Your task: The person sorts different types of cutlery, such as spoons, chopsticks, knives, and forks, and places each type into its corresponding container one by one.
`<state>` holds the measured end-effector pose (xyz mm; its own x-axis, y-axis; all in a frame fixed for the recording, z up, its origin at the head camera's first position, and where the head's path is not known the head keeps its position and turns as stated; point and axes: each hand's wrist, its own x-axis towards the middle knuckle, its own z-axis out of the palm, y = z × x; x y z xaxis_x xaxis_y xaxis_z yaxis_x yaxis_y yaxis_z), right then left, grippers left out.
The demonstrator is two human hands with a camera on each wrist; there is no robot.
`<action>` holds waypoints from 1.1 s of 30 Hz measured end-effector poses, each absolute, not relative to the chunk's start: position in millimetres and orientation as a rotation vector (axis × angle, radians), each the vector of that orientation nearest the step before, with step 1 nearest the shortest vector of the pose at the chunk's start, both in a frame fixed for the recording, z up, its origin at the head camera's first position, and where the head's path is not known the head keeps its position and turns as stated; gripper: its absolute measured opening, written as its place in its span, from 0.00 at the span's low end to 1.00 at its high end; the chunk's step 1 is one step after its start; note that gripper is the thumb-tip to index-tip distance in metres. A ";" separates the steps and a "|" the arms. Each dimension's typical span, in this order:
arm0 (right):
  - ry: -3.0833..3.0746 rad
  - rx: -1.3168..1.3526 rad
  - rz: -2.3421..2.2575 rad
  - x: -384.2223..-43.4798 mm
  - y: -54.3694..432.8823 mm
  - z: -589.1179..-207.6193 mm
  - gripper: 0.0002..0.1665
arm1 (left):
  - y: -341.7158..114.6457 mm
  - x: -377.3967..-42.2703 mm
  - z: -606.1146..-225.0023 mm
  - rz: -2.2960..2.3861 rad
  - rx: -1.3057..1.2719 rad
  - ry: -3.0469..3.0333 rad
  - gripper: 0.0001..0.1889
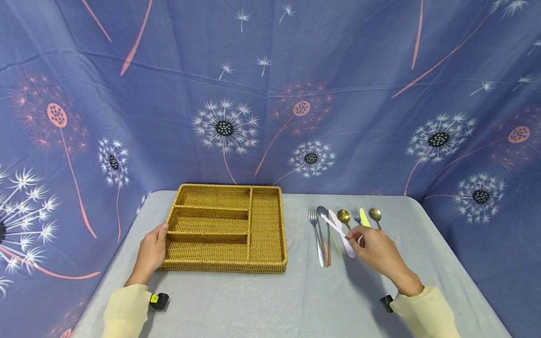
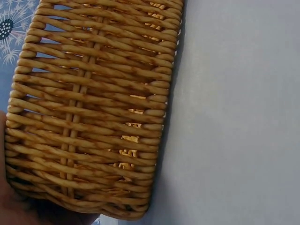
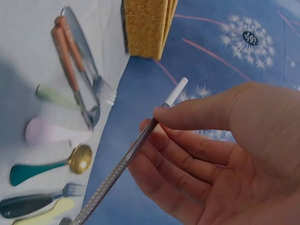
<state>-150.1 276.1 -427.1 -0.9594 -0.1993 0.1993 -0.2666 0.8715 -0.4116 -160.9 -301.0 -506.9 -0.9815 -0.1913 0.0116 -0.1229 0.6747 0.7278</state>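
A woven wicker cutlery tray (image 1: 224,268) with several compartments sits left of the middle of the table. My left hand (image 1: 152,249) grips its left side, thumb by the rim; in the left wrist view the tray's woven wall (image 2: 93,103) hides most of the fingers. Above the row of cutlery, my right hand (image 1: 378,249) pinches one end of a slim silvery utensil (image 3: 115,178) between thumb and fingers. It has a patterned shaft and a white tip; I cannot tell its kind. Its pale length slants up and left over the cutlery in the head view.
Beneath and around the right hand lie a silver fork (image 1: 313,218), a brown-handled spoon (image 1: 322,211), a pink knife (image 1: 349,250), a gold spoon with a green handle (image 3: 42,168), a dark-handled fork (image 3: 28,204), a yellow-green utensil (image 1: 364,218) and another gold spoon (image 1: 374,214). Patterned cloth hangs behind.
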 end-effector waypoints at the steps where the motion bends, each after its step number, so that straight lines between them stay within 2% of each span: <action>1: -2.891 0.370 0.671 -150.5 273.5 -426.7 0.09 | -300.8 -160.8 -506.8 -1.210 0.264 -2.796 0.33; 18: -2.925 0.525 0.726 -154.5 230.3 -423.1 0.08 | -299.8 -158.6 -506.1 -1.209 0.254 -2.780 0.33; 33: -2.903 0.779 0.761 -164.8 171.7 -417.0 0.07 | -299.5 -159.1 -505.2 -1.228 0.267 -2.800 0.36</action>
